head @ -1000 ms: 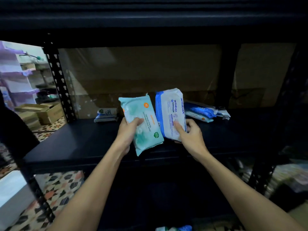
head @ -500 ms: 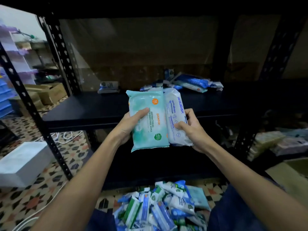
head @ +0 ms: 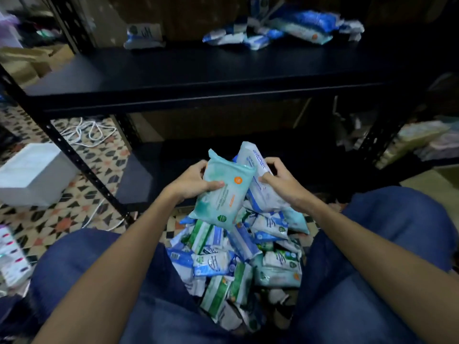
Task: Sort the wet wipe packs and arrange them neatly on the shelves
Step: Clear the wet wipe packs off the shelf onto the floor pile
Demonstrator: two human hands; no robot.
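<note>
Scene was dim overall, with heavy dark zones under the black shelf (head: 198, 70) and at the far right. Brightest area sat at the left edge, where daylight seemed to fall on the white box (head: 32, 175) and patterned floor (head: 74, 214). Pile of packs (head: 238, 259) was evenly lit, no hard shadows, no glare. Motion blur smeared the packs on the shelf (head: 285, 28) and the frame edges. Wide-angle distortion bent the shelf posts and stretched both forearms. Printed text was mostly unreadable.
</note>
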